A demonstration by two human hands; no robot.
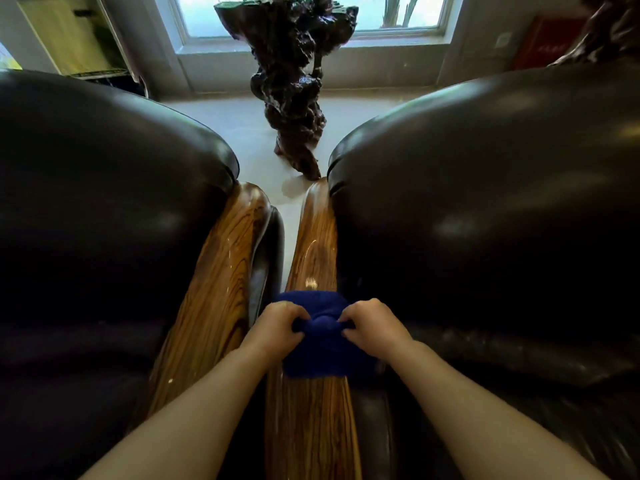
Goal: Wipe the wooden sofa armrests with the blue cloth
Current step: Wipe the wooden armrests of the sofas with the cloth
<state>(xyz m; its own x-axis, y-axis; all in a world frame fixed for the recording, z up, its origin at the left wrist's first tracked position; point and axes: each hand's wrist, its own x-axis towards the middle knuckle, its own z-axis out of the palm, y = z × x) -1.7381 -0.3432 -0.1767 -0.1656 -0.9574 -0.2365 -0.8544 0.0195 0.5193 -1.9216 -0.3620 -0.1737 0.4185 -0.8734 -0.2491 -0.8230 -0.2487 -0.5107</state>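
Two glossy striped wooden armrests run side by side away from me. The blue cloth (320, 344) lies bunched across the right armrest (313, 258), about halfway along it. My left hand (280, 327) grips the cloth's left side and my right hand (372, 326) grips its right side, both with fingers curled into the fabric. The left armrest (216, 292) is bare, with nothing touching it.
Dark leather sofa cushions bulge on the left (104, 202) and right (485, 202) of the armrests. A narrow gap of pale floor (287, 216) separates the two sofas. A dark gnarled wood stand (294, 98) rises beyond them before a window (311, 32).
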